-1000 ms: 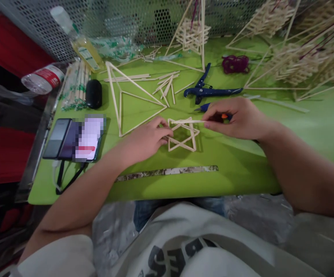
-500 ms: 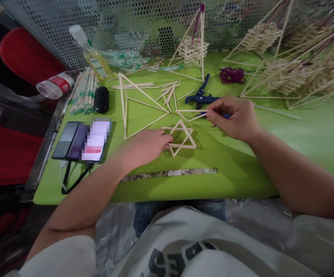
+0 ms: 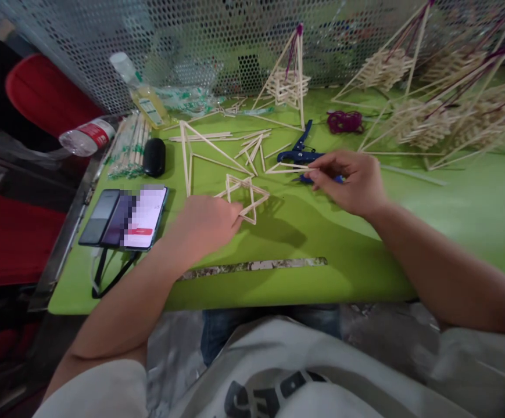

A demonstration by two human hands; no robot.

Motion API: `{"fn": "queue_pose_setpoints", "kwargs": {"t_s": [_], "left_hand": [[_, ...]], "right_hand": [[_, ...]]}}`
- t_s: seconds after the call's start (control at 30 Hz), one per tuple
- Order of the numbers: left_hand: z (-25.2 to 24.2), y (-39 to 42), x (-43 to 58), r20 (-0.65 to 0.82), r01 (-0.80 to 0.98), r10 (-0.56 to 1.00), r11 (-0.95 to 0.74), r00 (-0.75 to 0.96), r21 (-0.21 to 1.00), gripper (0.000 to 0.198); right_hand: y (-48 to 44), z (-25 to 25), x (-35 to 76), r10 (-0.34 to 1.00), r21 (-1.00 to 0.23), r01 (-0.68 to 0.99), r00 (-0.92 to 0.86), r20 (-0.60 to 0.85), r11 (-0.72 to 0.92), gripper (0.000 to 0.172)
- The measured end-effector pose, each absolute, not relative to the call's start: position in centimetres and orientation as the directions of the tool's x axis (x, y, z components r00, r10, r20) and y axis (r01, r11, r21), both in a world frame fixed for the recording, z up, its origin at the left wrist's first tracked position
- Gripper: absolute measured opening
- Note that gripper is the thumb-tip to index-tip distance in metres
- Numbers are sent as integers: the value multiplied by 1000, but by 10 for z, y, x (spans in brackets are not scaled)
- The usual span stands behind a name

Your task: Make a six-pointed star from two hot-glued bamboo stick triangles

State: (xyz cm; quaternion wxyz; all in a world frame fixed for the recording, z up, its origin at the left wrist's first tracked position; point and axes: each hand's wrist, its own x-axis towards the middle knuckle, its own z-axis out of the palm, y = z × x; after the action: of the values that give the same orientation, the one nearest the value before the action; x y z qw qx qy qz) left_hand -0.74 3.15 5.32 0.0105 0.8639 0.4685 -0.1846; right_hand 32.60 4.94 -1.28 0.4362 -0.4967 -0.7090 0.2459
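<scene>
My left hand [image 3: 206, 223] is closed on a small star made of wooden sticks [image 3: 244, 195] and holds it tilted above the green table [image 3: 365, 244]. My right hand [image 3: 348, 180] is closed in a pinch on the end of a thin V-shaped pair of sticks [image 3: 285, 168] that lies out to its left. A blue pen-like tool [image 3: 304, 180] also shows under its fingers. Blue pliers [image 3: 298, 152] lie just behind that hand.
A large stick triangle [image 3: 204, 157] and loose sticks [image 3: 252, 148] lie behind the star. Phones [image 3: 124, 216], a black mouse-like object [image 3: 154, 157], bottles [image 3: 141, 93], chopstick packs [image 3: 130, 145], a purple cord [image 3: 344, 122] and several finished stick structures [image 3: 430, 116] surround the work area. A patterned strip [image 3: 252, 267] lies near the table's front edge.
My left hand has lifted the star off the table and moved it left, tilting it. My right hand drew the V-shaped sticks away from the star toward the pliers.
</scene>
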Motion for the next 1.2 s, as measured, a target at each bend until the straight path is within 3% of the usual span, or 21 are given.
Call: {"fn": "queue_pose_setpoints", "kwargs": {"t_s": [0.33,0.67,0.9,1.07,1.2], "left_hand": [[49,31,-13,-224,882,884,-448,411,-147,45],[33,53,-22,-60,945,960,-279,272,-169,46],[22,63,-21,-63,964,975,-221,214,-145,42],[24,44,-6,-78,949,945,-316,317,18,42],[19,29,6,-98,861,857,-498,507,103,37]], "right_hand": [[51,-23,319,839,-540,662,-277,467,520,17],[51,-30,318,783,-549,559,-478,398,621,16],[48,-25,317,714,-506,543,-659,238,670,14],[44,-28,316,638,-458,501,-739,215,734,15],[41,-32,314,604,-437,478,-767,215,762,17]]}}
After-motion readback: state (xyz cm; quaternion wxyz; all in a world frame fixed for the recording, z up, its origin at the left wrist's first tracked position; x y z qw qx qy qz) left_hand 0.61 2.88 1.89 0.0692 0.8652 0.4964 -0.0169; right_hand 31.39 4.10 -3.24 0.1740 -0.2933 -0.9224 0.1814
